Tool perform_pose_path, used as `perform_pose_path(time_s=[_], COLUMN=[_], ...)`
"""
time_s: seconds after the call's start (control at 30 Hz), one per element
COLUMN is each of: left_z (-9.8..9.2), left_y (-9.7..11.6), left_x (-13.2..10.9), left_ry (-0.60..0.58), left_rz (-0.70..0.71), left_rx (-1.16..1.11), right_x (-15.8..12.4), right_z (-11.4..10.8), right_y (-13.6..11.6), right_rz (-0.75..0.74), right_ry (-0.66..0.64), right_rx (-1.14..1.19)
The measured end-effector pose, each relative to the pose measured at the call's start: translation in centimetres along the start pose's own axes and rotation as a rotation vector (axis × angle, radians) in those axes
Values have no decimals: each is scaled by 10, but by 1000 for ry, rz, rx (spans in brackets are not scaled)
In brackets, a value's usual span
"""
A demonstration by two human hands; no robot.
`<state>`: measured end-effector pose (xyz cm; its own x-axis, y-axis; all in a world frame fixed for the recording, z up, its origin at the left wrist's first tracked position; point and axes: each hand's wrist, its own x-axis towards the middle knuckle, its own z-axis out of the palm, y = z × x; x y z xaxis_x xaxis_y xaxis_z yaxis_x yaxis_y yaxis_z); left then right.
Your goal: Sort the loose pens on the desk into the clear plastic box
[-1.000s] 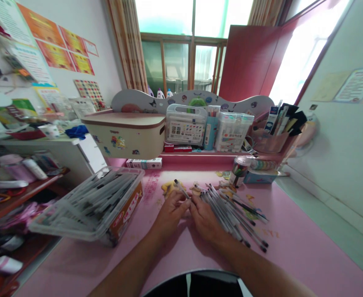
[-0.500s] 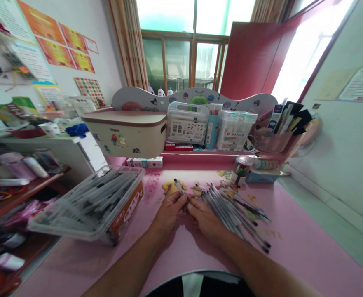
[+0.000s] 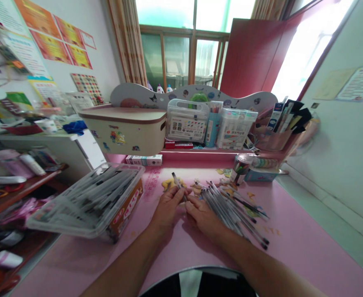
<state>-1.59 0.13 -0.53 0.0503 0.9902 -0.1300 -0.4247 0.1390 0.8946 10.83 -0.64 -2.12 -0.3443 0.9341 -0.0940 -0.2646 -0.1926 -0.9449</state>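
Over the pink desk (image 3: 156,251), a clear pen with a dark tip (image 3: 176,180) slants up and to the left from between my hands. My left hand (image 3: 167,206) is closed around its middle, thumb on top. Close beside it, my right hand (image 3: 202,212) has its fingers curled at the pen's lower end, which they partly hide. Right of my right hand lies a loose pile of clear pens (image 3: 226,206), some with black caps. To the left, a clear plastic box (image 3: 127,212) is heaped with more pens (image 3: 97,198).
A cream lidded bin (image 3: 124,132), a clear marker case (image 3: 187,121) and a second marker box (image 3: 236,130) stand on the back shelf. A round clear jar (image 3: 241,167) sits at the back right of the desk. Cluttered shelves (image 3: 29,185) flank the left side.
More of the pen now shows above my left hand, its upper end shifted slightly up and left. My hands have moved a little apart. The pile and box look unchanged.
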Motion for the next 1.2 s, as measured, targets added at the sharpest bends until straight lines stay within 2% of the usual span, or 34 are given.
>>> perform_pose_path(time_s=[0.07, 0.13, 0.23, 0.4, 0.5, 0.6, 0.7, 0.8, 0.97, 1.07, 1.2], left_z=[-3, -8, -14, -21, -23, -20, -15, -12, -10, -10, -11], left_y=[5, 10, 18, 23, 21, 20, 19, 14, 4, 2, 3], left_x=[3, 6, 7, 2, -1, -3, -2, 2, 6, 6, 7], left_ry=[32, 15, -107, -375, -468, -396, -289, -217, 17, 24, 43], left_rz=[18, 38, 13, -246, -347, -317, -206, -81, 14, 13, 30], left_rx=[-14, -23, -17, -104, -139, -192, -227, -111, 56, 55, 56], right_x=[-2, -3, -3, 1, 4, 4, 5, 6, 4, 3, 4], right_z=[0, -1, -2, -6, -9, -10, -10, -9, -4, -3, -6], right_y=[-3, -6, -9, -11, -9, -6, -4, -5, -10, -10, -5], right_rz=[32, 63, 67, 108, 88, 94, 111, 73, 15, -2, 97], right_ry=[2, 20, 63, 146, 147, 141, 180, 209, 176, 187, 204], right_rx=[17, 75, 190, 225, 182, 161, 194, 196, 206, 232, 194])
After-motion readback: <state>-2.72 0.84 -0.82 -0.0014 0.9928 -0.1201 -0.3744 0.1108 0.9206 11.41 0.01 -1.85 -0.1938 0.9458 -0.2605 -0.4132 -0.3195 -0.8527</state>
